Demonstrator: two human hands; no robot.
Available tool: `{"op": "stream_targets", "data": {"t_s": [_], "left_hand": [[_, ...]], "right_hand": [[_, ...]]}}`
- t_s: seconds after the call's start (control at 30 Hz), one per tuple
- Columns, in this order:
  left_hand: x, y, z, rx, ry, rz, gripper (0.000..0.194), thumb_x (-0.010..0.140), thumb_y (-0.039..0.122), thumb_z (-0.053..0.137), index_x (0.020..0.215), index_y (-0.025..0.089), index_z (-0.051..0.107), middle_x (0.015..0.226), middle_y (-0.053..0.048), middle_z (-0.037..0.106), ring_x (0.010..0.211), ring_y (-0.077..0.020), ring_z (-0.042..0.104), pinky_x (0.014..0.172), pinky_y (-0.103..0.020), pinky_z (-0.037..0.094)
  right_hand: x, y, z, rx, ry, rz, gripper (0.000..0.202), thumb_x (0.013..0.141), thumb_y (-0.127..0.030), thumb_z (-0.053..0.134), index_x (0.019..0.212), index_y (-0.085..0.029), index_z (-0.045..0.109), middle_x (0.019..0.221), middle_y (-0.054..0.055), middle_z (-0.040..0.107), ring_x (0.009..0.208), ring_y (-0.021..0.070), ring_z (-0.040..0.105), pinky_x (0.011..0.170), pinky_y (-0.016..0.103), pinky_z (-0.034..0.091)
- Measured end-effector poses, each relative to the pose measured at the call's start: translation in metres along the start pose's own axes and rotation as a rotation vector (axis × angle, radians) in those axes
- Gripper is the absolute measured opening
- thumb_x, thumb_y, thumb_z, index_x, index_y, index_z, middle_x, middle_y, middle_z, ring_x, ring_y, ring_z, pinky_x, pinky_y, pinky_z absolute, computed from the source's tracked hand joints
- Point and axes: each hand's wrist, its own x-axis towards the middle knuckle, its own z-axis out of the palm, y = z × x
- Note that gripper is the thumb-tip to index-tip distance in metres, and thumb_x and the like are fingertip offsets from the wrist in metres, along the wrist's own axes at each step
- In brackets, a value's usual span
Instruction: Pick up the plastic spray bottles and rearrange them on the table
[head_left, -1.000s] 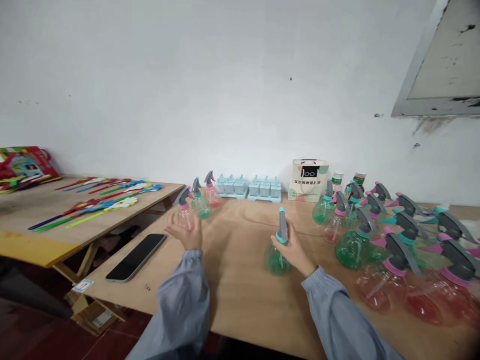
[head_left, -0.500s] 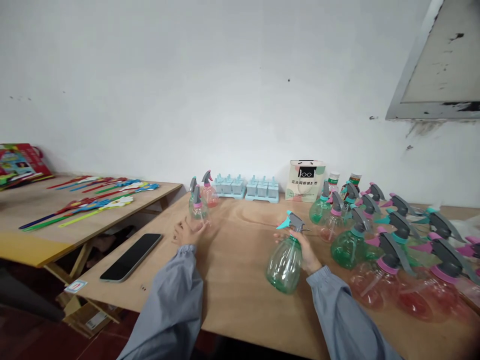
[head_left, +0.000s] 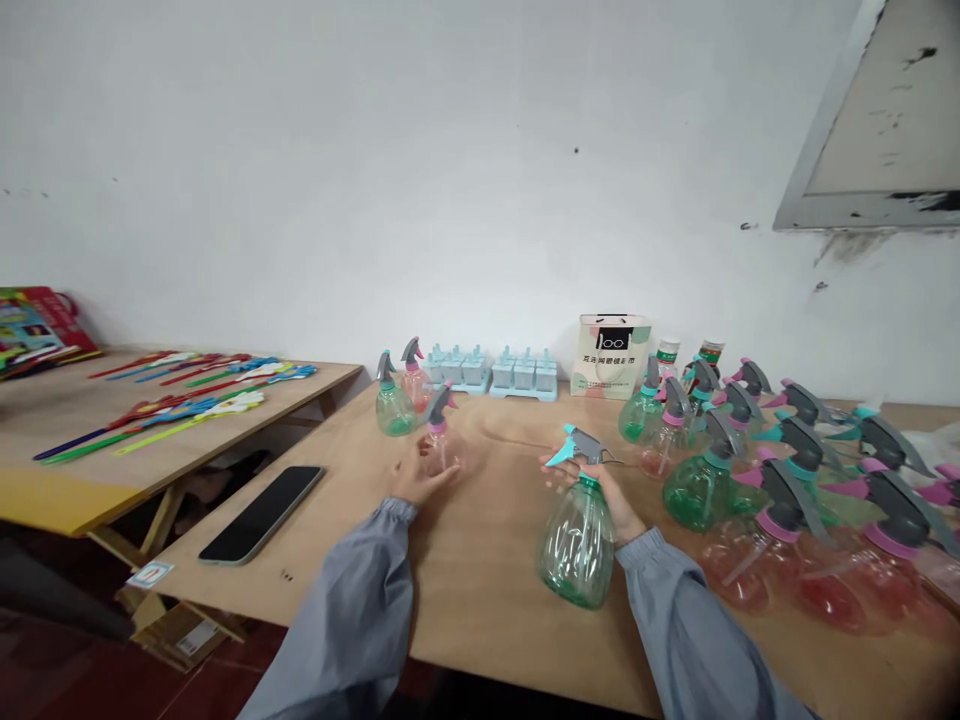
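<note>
My left hand [head_left: 417, 478] is curled round the lower body of a clear pink spray bottle [head_left: 442, 448] with a pink collar and grey trigger head. That bottle is upright at the tabletop's left-middle; whether its base touches the wood I cannot tell. Nearer to me, my right hand [head_left: 609, 497] grips a clear green spray bottle [head_left: 576, 548] by its neck, from behind. Its turquoise nozzle points left, and the bottle leans slightly. Just beyond my left hand stand another green spray bottle [head_left: 395, 410] and a pink spray bottle [head_left: 415, 385].
Several spray bottles [head_left: 697, 490] crowd the table's right side. Pale blue ice-pop moulds [head_left: 523, 378] and a paper bag [head_left: 610, 357] stand along the wall. A phone [head_left: 262, 513] lies at left. Flower-ended sticks [head_left: 180, 408] cover the neighbouring table.
My left hand has moved right with the pink spray bottle, away from the two bottles behind it. My right hand's green bottle has come slightly lower and closer.
</note>
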Motion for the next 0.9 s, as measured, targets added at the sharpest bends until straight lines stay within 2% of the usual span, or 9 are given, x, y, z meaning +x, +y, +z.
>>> {"op": "stream_targets", "data": {"t_s": [0.1,0.17,0.33,0.53,0.7,0.8,0.9], "left_hand": [[-0.013,0.018,0.008,-0.029,-0.136,0.104,0.081,0.061,0.056,0.078,0.125,0.016,0.048,0.111,-0.012,0.065,0.102,-0.0326,0.064,0.094,-0.049,0.050],[-0.018,0.027,0.010,-0.024,-0.187,0.122,0.078,0.063,0.053,0.079,0.125,0.018,0.049,0.114,-0.013,0.065,0.106,-0.0358,0.063,0.096,-0.052,0.047],[-0.022,0.035,0.011,-0.031,-0.239,0.121,0.080,0.062,0.054,0.079,0.127,0.019,0.049,0.118,-0.013,0.064,0.111,-0.0354,0.063,0.099,-0.055,0.045],[-0.022,0.035,0.012,-0.053,-0.220,0.136,0.083,0.061,0.051,0.081,0.129,0.020,0.048,0.116,-0.012,0.065,0.111,-0.0319,0.063,0.101,-0.051,0.043],[-0.022,0.033,0.012,-0.075,-0.233,0.143,0.083,0.061,0.052,0.081,0.130,0.019,0.048,0.117,-0.011,0.064,0.111,-0.0316,0.063,0.101,-0.050,0.044],[-0.022,0.032,0.013,-0.090,-0.245,0.135,0.085,0.062,0.051,0.080,0.132,0.019,0.046,0.119,-0.011,0.064,0.112,-0.0316,0.062,0.101,-0.050,0.045],[-0.023,0.033,0.013,-0.118,-0.254,0.154,0.082,0.064,0.051,0.079,0.131,0.019,0.045,0.121,-0.012,0.063,0.113,-0.0313,0.061,0.101,-0.051,0.045]], "right_hand": [[0.001,0.002,-0.002,-0.020,0.183,-0.021,0.026,0.067,-0.043,0.066,0.078,-0.020,0.070,0.086,0.006,0.076,0.076,0.0224,0.069,0.056,0.028,0.050],[0.001,0.001,-0.002,-0.032,0.231,-0.035,0.026,0.066,-0.044,0.067,0.077,-0.020,0.070,0.083,0.006,0.075,0.072,0.0211,0.067,0.053,0.027,0.048],[-0.001,0.000,0.001,-0.059,0.077,-0.035,0.029,0.070,-0.044,0.065,0.089,-0.023,0.070,0.092,0.005,0.075,0.087,0.0238,0.067,0.068,0.032,0.051],[0.004,0.006,-0.005,-0.008,0.172,-0.042,0.021,0.069,-0.042,0.064,0.076,-0.022,0.069,0.072,0.002,0.070,0.066,0.0179,0.062,0.061,0.029,0.048],[0.004,0.003,-0.004,0.040,0.056,-0.028,0.027,0.068,-0.042,0.065,0.088,-0.024,0.069,0.086,0.003,0.075,0.086,0.0241,0.067,0.073,0.035,0.052],[0.003,-0.001,-0.003,0.066,0.034,-0.024,0.025,0.066,-0.041,0.066,0.083,-0.024,0.068,0.089,0.005,0.075,0.096,0.0272,0.067,0.078,0.038,0.053],[0.002,-0.002,-0.003,0.084,-0.014,-0.084,0.023,0.062,-0.038,0.065,0.079,-0.023,0.067,0.092,0.008,0.075,0.099,0.0301,0.066,0.081,0.041,0.053]]}}
